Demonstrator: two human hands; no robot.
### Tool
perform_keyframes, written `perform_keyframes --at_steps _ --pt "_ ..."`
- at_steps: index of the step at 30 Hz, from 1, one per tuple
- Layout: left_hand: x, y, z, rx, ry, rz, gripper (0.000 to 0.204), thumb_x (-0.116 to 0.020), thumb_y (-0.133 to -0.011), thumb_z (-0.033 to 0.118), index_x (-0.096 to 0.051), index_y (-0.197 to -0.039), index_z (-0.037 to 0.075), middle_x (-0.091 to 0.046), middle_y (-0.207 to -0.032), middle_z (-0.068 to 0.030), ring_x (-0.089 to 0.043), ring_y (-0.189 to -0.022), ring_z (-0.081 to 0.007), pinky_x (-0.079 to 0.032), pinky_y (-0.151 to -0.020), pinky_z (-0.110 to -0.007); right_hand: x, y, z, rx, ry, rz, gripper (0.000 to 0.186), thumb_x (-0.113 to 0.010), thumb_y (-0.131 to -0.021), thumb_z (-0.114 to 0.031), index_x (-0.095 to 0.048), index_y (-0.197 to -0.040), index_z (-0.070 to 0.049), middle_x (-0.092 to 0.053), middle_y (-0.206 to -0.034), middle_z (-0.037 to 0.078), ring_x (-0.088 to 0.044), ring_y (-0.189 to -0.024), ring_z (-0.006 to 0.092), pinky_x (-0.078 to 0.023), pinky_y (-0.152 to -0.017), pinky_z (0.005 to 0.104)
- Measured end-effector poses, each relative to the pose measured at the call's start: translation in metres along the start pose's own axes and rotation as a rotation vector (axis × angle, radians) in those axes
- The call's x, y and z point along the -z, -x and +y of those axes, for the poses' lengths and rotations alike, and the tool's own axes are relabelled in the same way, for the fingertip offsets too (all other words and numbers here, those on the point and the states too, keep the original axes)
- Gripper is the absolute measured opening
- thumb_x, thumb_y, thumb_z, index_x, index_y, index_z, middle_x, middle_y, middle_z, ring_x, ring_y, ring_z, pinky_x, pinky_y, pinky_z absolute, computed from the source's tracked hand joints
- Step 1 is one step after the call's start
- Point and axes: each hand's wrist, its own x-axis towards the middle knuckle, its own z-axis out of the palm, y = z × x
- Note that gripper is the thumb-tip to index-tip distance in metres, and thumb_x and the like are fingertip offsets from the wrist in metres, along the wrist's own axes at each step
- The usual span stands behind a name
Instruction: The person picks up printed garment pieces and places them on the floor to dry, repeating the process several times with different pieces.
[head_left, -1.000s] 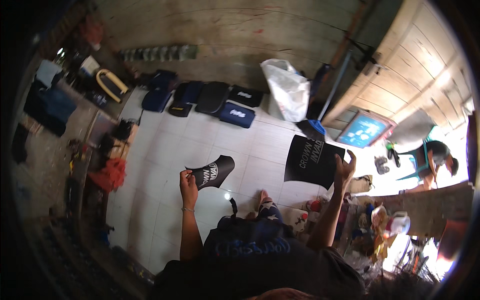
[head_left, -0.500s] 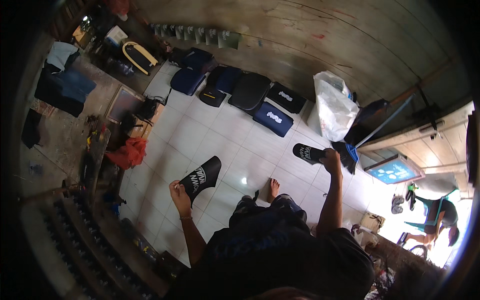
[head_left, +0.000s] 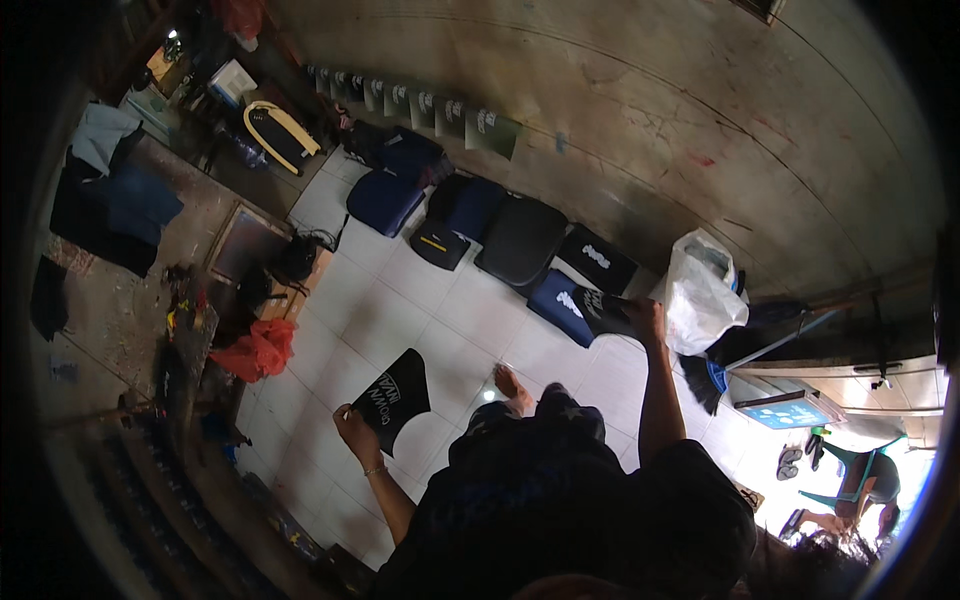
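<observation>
My left hand [head_left: 354,436] is closed on the edge of a flat black panel [head_left: 398,406] with curved sides and pale lettering, held above the tiled floor. Out in front to the right, my right hand [head_left: 648,322] grips a similar black lettered panel [head_left: 606,314]. That second panel overlaps a dark blue panel [head_left: 558,302] with a white print in this view; whether they touch I cannot tell. Beyond lies a black panel [head_left: 600,262] with a white print, beside a dark stack of panels [head_left: 522,242].
Blue and black piles [head_left: 385,202] line the wall. A white sack [head_left: 698,300] and a blue-and-black broom [head_left: 706,382] stand right. At left are a workbench [head_left: 150,200] with cloths and a red plastic bag [head_left: 256,350]. A person [head_left: 882,480] sits by the bright doorway.
My right hand has carried its panel forward, from above bare tiles to over the blue panel. The left hand still holds its panel. My view has shifted and my visible foot has moved.
</observation>
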Motion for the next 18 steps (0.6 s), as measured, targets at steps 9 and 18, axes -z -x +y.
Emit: perform_keyframes --at_steps 9,18 --pt "-0.068 -0.153 0.073 -0.39 0.025 -0.099 0.017 -0.044 -0.087 0.005 -0.045 -0.102 0.0 -0.048 -0.096 -0.0078 -0.048 -0.088 -0.0164 -0.041 -0.08 -0.028 -0.06 -0.229 -0.129 0.15 -0.263 0.255 0.023 -0.068 -0.074 -0.015 -0.067 -0.095 -0.006 -0.065 -0.078 0.017 -0.066 -0.07 0.0242 -0.049 -0.063 0.0309" --pt "-0.155 -0.21 0.151 -0.212 -0.16 -0.102 0.019 -0.043 -0.087 0.006 -0.044 -0.105 0.0 -0.049 -0.1 -0.011 -0.047 -0.091 -0.0178 -0.039 -0.082 -0.03 -0.16 -0.44 -0.114 0.011 -0.341 0.41 0.033 -0.07 -0.072 -0.018 -0.065 -0.102 -0.006 -0.067 -0.082 0.017 -0.066 -0.076 0.0235 -0.049 -0.066 0.0311"
